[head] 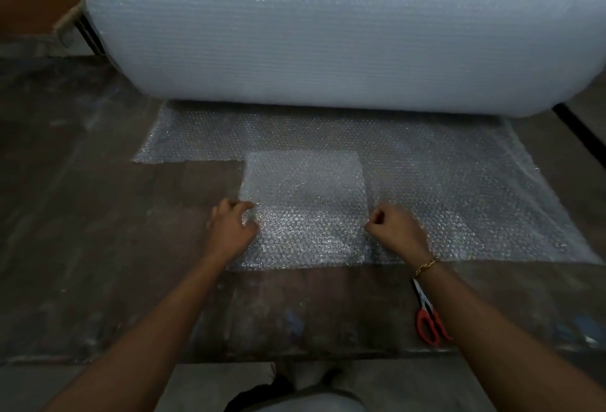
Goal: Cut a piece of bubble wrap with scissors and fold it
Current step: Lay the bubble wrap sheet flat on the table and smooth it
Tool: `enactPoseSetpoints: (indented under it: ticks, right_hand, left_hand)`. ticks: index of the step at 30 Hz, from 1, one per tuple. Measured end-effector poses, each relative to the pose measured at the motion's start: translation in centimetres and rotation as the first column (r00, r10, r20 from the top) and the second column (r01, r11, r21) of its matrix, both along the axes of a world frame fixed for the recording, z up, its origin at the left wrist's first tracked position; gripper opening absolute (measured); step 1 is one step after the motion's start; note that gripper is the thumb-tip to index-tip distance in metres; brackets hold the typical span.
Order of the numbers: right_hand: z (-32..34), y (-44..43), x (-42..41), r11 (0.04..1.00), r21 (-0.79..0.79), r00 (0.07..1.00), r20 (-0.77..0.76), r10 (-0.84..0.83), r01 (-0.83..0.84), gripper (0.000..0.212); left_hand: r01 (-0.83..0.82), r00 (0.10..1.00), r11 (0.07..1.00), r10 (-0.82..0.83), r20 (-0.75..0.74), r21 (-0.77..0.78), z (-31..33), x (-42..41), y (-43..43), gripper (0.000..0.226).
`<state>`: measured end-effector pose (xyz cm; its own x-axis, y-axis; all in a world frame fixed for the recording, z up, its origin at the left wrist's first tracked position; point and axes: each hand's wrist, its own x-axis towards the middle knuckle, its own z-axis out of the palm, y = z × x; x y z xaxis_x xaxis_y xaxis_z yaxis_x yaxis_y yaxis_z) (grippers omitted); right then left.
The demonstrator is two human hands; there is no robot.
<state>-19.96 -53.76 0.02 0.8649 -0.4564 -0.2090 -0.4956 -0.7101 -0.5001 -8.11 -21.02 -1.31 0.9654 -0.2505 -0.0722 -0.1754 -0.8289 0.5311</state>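
Between the hands lay the cut bubble wrap piece [305, 201], its far half doubled and cloudy, with the left hand [231, 231] pinching its left edge and the right hand [396, 231] pinching its right. This fold looked to want both sides carried level, edges squared, then a flat press. Beyond the hands loomed the huge bubble wrap roll [328, 34], its unrolled sheet [459, 188] spread over a dark, scuffed worktop [98, 214]; red-handled scissors [426, 319] lay by the right forearm.

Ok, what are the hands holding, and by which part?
The bubble wrap piece: the left hand grips its left edge, the right hand its right edge. The scissors lie unheld.
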Motion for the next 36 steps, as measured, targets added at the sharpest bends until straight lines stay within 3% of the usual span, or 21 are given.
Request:
enactPoseSetpoints:
  ticks: [11, 15, 18, 22, 30, 36]
  right_hand:
    - [-0.1, 0.7, -1.2, 0.995, 0.097, 0.999, -0.028, 0.021, -0.018, 0.014]
    - [0.1, 0.5, -1.8, 0.999, 0.041, 0.999, -0.044, -0.015, 0.016, 0.021]
    - [-0.1, 0.6, -2.1, 1.000, -0.010, 0.993, -0.121, 0.007, -0.008, 0.043]
    - [-0.3, 1.0, -2.1, 1.000, 0.014, 0.991, -0.131, 0.017, -0.016, 0.041]
    - [-0.8, 1.2, -2.7, 0.997, 0.069, 1.000, -0.003, 0.021, -0.021, 0.022]
    - [-0.8, 0.8, -3.1, 0.986, 0.163, 0.998, 0.060, 0.008, -0.018, 0.017]
  left_hand:
    - [-0.153, 0.985, 0.988, 0.150, -0.081, -0.025, 0.4, -1.4, 0.5, 0.044]
    - [-0.251, 0.964, 0.966, 0.244, -0.111, -0.059, 0.6, -1.3, 1.2, 0.036]
    - [-0.217, 0.969, 0.976, 0.219, -0.113, 0.029, 0.5, -1.5, 1.7, 0.039]
    - [-0.154, 0.983, 0.986, 0.159, -0.091, 0.060, 0.1, -1.7, 1.6, 0.046]
    - [-0.184, 0.983, 0.969, 0.177, -0.052, -0.165, 0.3, -2.1, 1.8, 0.034]
    - [-0.248, 0.967, 0.920, 0.217, -0.133, -0.305, -0.4, -2.1, 2.4, 0.034]
